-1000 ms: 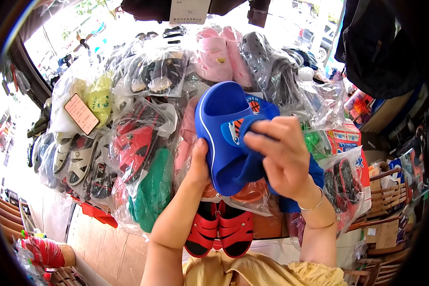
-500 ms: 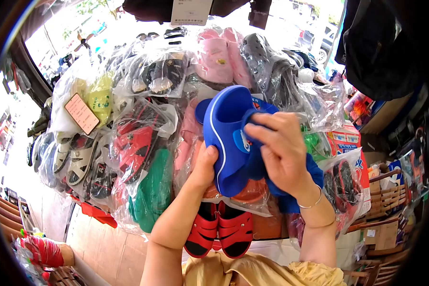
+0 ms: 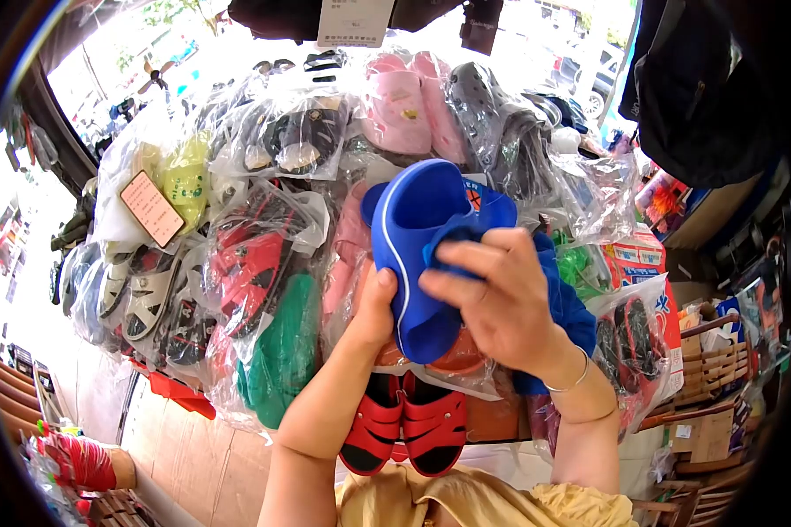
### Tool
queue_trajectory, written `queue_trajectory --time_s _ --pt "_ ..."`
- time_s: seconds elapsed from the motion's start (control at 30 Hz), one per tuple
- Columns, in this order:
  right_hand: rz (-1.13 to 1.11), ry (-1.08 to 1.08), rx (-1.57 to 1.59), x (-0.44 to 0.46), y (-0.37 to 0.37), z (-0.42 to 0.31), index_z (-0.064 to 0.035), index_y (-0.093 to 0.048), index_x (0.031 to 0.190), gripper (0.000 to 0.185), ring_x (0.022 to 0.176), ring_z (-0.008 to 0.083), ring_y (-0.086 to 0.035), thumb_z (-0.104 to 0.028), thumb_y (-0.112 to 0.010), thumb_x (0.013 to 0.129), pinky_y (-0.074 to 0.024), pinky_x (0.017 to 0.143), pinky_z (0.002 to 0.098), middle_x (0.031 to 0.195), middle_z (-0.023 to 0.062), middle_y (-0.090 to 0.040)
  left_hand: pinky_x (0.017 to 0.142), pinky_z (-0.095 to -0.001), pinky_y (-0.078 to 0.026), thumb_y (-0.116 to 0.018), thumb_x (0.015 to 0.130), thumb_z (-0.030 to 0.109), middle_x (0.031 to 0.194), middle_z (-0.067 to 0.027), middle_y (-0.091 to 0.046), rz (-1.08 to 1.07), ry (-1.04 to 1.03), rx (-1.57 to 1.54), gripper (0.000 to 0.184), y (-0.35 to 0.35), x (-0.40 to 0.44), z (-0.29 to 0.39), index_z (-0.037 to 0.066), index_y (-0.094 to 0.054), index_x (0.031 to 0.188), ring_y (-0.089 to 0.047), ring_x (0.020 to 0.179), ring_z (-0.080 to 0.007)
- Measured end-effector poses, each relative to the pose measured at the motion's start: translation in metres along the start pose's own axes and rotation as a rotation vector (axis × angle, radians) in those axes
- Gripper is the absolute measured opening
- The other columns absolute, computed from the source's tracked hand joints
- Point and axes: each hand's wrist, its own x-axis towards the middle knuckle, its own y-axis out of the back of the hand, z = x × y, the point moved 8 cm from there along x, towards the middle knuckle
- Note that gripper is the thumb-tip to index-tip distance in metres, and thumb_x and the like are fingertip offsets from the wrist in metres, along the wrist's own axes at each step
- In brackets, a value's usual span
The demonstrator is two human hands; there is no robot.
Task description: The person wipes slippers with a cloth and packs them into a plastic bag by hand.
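My left hand (image 3: pixel 376 307) grips a blue slipper (image 3: pixel 402 255) by its left side, thumb along the edge with the white line. The slipper is held upright, its foot opening at the top. A dark blue cloth is pinched in my right hand (image 3: pixel 501 303) and pressed against the slipper's strap. More of the blue cloth (image 3: pixel 573 299) hangs behind that hand. Another blue slipper (image 3: pixel 498 209) shows partly behind the first one. Below my hands lies a pair of red and black sandals (image 3: pixel 435 430).
Plastic-bagged footwear is piled across the stall, including pink clogs (image 3: pixel 394 110), green slippers (image 3: pixel 281 351) and red sandals (image 3: pixel 244 272). A pink card (image 3: pixel 152 209) lies on the left bags. Black bags (image 3: pixel 703 97) hang at upper right. A wooden rack (image 3: pixel 707 351) stands at right.
My right hand has moved left and slightly down across the slipper's strap with the cloth, covering its logo. The slipper in my left hand has turned slightly.
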Motion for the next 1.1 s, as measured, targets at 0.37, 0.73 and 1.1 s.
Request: queue_trajectory --time_s 0.37,0.73,1.1 --pt "0.058 -0.06 -0.011 -0.001 0.004 0.018 -0.0097 -0.07 0.098 0.031 0.08 0.0262 -0.053 -0.002 -0.064 0.068 -0.0458 0.072 0.0374 0.103 0.0053 -0.062 0.102 -0.0372 -0.044 -0.062 0.08 0.062 0.131 -0.0157 -0.052 0.007 0.022 0.022 0.092 -0.002 0.001 -0.001 -0.004 -0.036 0.139 -0.054 0.118 -0.0247" --pt "0.092 -0.022 -0.017 -0.003 0.015 0.019 -0.0107 -0.071 0.095 0.025 0.081 0.0255 -0.053 -0.009 -0.065 0.071 -0.044 0.071 0.0367 0.101 0.0045 -0.06 0.098 -0.0368 -0.046 -0.061 0.081 0.062 0.126 -0.016 -0.057 -0.033 0.022 0.04 0.089 -0.006 0.001 -0.002 -0.004 -0.04 0.136 -0.057 0.114 -0.0247" --pt "0.068 -0.007 0.014 -0.002 0.012 0.012 -0.0106 -0.071 0.096 0.027 0.079 0.0251 -0.053 -0.008 -0.066 0.07 -0.0444 0.07 0.0363 0.099 0.0054 -0.06 0.1 -0.0364 -0.045 -0.061 0.083 0.06 0.132 -0.014 -0.052 -0.002 0.017 0.018 0.086 -0.005 0.0 -0.001 -0.003 -0.038 0.137 -0.055 0.118 -0.0228"
